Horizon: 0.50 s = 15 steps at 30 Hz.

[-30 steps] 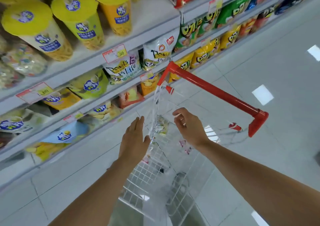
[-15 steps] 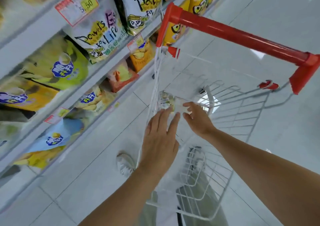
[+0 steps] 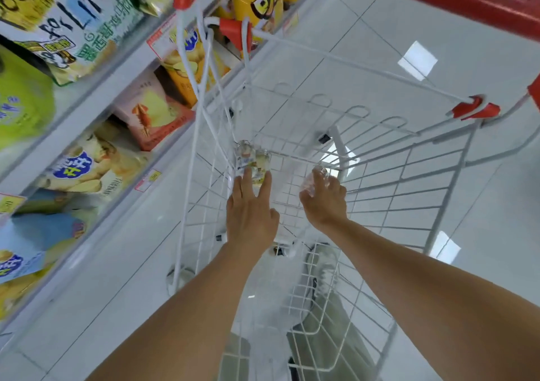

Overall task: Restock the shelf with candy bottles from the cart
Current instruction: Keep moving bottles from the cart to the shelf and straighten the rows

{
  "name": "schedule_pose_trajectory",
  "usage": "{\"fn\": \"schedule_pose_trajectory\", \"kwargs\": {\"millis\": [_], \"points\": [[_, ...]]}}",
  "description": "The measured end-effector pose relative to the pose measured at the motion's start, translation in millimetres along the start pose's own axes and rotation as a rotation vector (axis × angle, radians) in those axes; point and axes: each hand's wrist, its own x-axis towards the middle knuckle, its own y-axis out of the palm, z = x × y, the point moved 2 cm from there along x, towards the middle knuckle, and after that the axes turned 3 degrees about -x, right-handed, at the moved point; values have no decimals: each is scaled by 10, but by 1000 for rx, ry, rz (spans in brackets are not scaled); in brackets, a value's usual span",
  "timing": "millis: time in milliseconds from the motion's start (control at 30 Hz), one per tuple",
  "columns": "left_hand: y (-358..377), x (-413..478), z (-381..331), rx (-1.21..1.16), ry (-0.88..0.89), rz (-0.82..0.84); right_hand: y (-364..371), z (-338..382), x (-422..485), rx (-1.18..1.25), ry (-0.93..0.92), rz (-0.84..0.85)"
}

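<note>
Left grip (image 3: 252, 215) touches candy bottles (image 3: 250, 160); right grip (image 3: 325, 203) holds a clear bottle (image 3: 313, 179)

Both your arms stretch forward and down. Your left hand (image 3: 252, 208) reaches with straight fingers; your right hand (image 3: 324, 202) curls round a bottle (image 3: 312, 178).

Glossy white floor tiles (image 3: 380, 44) fill the right and bottom of the frame, with bright light patches (image 3: 418, 60) reflected on them. Shelves (image 3: 87, 105) of snack bags (image 3: 67, 21) run along the left.
</note>
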Motion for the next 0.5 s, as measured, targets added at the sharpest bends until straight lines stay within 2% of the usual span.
{"fn": "schedule_pose_trajectory", "kwargs": {"millis": [433, 500], "points": [[66, 79, 98, 0, 13, -115, 10, 33, 102, -176, -67, 15], [62, 79, 93, -36, 13, -125, 5, 62, 116, -146, -81, -70]]}}
